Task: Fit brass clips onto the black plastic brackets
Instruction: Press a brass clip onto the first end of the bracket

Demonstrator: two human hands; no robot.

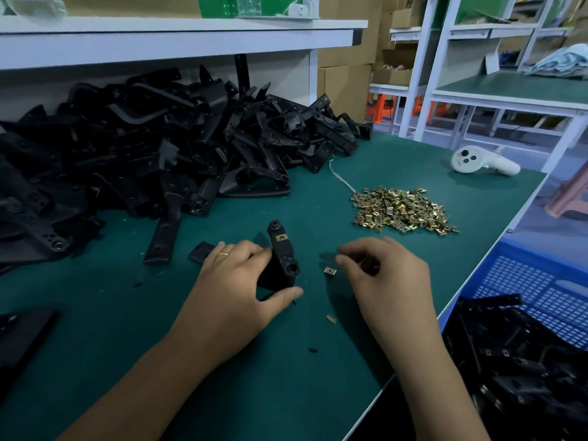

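Note:
My left hand (241,275) grips a black plastic bracket (281,253) that stands on end on the green mat; one brass clip sits fitted near the bracket's top. My right hand (381,272) hovers just right of it with fingers curled, and whether it holds a clip I cannot tell. A loose brass clip (330,271) lies on the mat between the two hands. A pile of brass clips (401,210) lies farther back on the right. A big heap of black brackets (152,148) fills the left and back of the table.
A blue perforated crate (541,300) holding black brackets stands beside the table's right edge. A white handheld controller (477,160) lies at the far right. A white cord (340,176) runs from the heap. A small black piece (200,251) and a brass scrap (331,319) lie near my hands.

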